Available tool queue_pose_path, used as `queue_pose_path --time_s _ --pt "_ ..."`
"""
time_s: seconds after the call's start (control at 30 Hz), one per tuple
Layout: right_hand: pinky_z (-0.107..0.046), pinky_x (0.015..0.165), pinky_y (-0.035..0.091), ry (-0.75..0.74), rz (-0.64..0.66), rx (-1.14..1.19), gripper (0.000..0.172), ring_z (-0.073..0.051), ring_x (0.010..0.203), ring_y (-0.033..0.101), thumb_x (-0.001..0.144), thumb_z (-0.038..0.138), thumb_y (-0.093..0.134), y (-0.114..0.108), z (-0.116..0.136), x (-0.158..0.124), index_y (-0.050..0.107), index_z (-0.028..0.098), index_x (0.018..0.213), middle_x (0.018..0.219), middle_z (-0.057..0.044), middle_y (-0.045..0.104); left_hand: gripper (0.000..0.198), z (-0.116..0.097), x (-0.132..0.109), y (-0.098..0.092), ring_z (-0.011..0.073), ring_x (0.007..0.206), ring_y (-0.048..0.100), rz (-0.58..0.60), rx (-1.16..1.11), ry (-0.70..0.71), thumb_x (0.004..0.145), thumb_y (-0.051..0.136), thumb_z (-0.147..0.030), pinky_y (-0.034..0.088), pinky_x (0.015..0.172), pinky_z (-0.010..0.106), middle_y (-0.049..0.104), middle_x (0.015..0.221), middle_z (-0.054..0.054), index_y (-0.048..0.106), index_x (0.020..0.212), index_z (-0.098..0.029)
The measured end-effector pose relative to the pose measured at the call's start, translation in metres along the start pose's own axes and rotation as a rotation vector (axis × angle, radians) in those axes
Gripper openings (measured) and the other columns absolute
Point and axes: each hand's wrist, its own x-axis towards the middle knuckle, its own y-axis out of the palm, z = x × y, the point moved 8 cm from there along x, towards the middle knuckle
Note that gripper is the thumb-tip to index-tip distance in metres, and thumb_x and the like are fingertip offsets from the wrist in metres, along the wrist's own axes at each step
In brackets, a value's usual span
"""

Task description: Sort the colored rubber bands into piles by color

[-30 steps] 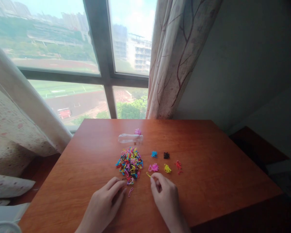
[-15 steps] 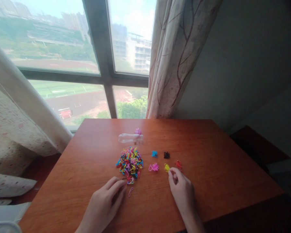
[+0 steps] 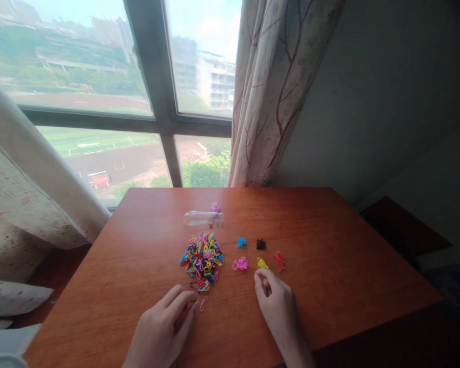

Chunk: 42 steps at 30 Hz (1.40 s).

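Note:
A heap of mixed coloured rubber bands (image 3: pixel 202 258) lies in the middle of the wooden table (image 3: pixel 329 266). To its right sit small sorted clusters: blue (image 3: pixel 241 242), black (image 3: pixel 260 244), pink (image 3: pixel 240 263), yellow (image 3: pixel 262 263) and red (image 3: pixel 279 259). My left hand (image 3: pixel 163 327) rests flat on the table, fingers stretched out, just left of a single pink band (image 3: pixel 203 303). My right hand (image 3: pixel 274 301) lies just below the yellow cluster with fingers curled in a pinch; I cannot make out anything between them.
A clear plastic bottle (image 3: pixel 203 218) lies on its side behind the heap, with a small pink object (image 3: pixel 215 206) beside it. A window and curtains (image 3: pixel 276 92) stand behind the table. A dark lower surface (image 3: pixel 402 230) is at the right.
My right hand carried a yellow band from beside the heap rightward to the yellow cluster, then drew back slightly toward me. My left hand stayed in place.

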Motion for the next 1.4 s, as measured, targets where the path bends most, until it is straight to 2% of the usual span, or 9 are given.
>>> queue_pose_path --time_s 0.1,0.23,0.37,0.57,0.77,0.93,1.13,1.3,1.4 --pt "-0.023 0.058 0.039 -0.042 0.053 0.027 0.029 -0.014 0.058 0.062 0.1 0.031 0.042 0.014 0.021 -0.007 0.064 0.021 0.084 0.068 -0.001 0.066 0.016 -0.005 -0.001 0.007 0.0149 0.068 0.069 0.103 0.088 -0.069 0.095 0.046 -0.03 0.05 0.058 0.023 0.066 0.086 -0.001 0.061 0.09 -0.027" --pt "-0.024 0.06 0.035 -0.109 0.135 0.046 0.02 -0.014 0.06 0.061 0.096 0.021 0.045 0.033 0.045 -0.02 0.061 0.022 0.083 0.069 0.001 0.065 0.023 -0.005 -0.003 0.019 0.016 0.076 0.071 0.243 0.152 -0.122 0.096 0.04 -0.022 0.052 0.063 0.024 0.067 0.091 -0.001 0.061 0.093 -0.028" --pt "-0.026 0.06 0.032 -0.143 0.202 0.057 0.016 -0.014 0.061 0.059 0.091 0.015 0.047 0.041 0.054 -0.027 0.06 0.022 0.083 0.068 0.002 0.062 0.025 -0.005 -0.002 0.021 0.0166 0.074 0.071 0.223 0.158 -0.091 0.096 0.038 -0.019 0.052 0.063 0.025 0.067 0.083 -0.001 0.06 0.087 -0.026" --pt "-0.026 0.061 0.03 -0.137 0.207 0.076 0.015 -0.014 0.061 0.058 0.09 0.015 0.048 0.04 0.052 -0.027 0.059 0.023 0.083 0.068 0.003 0.061 0.021 -0.009 -0.001 0.019 0.0165 0.071 0.07 0.178 0.145 -0.067 0.097 0.041 -0.024 0.052 0.06 0.026 0.067 0.083 -0.001 0.059 0.086 -0.027" --pt "-0.026 0.061 0.03 -0.145 0.22 0.073 0.016 -0.014 0.063 0.058 0.091 0.014 0.047 0.04 0.055 -0.027 0.058 0.023 0.082 0.069 0.002 0.062 0.025 -0.016 0.0 0.027 0.0159 0.077 0.071 0.19 0.105 -0.036 0.098 0.036 -0.019 0.052 0.065 0.025 0.07 0.088 -0.001 0.059 0.095 -0.027" --pt "-0.025 0.06 0.029 -0.159 0.211 0.061 0.016 -0.013 0.061 0.057 0.091 0.015 0.047 0.039 0.057 -0.026 0.057 0.022 0.081 0.067 0.002 0.061 0.025 -0.022 0.005 0.025 0.0158 0.071 0.07 0.172 0.105 -0.029 0.098 0.036 -0.021 0.049 0.061 0.025 0.068 0.084 -0.001 0.058 0.087 -0.026" --pt "-0.026 0.059 0.028 -0.143 0.23 0.066 0.017 -0.014 0.062 0.058 0.091 0.015 0.047 0.042 0.054 -0.026 0.055 0.022 0.078 0.067 0.002 0.061 0.021 -0.04 0.042 0.023 0.0154 0.072 0.067 0.181 0.126 -0.022 0.098 0.04 -0.023 0.044 0.06 0.024 0.066 0.084 -0.001 0.057 0.086 -0.024" --pt "-0.026 0.058 0.027 -0.132 0.233 0.097 0.016 -0.014 0.063 0.058 0.089 0.013 0.047 0.041 0.053 -0.027 0.057 0.022 0.08 0.069 0.001 0.063 0.021 -0.048 0.085 0.04 0.0188 0.079 0.068 0.34 0.213 0.009 0.096 0.04 -0.02 0.043 0.061 0.026 0.068 0.089 0.003 0.059 0.087 -0.022" --pt "-0.026 0.059 0.029 -0.123 0.233 0.121 0.017 -0.014 0.063 0.059 0.09 0.013 0.047 0.041 0.051 -0.027 0.06 0.023 0.083 0.07 0.001 0.064 0.017 -0.05 0.102 0.051 0.0197 0.08 0.069 0.385 0.219 0.049 0.093 0.045 -0.019 0.043 0.061 0.026 0.07 0.093 0.004 0.061 0.088 -0.021"
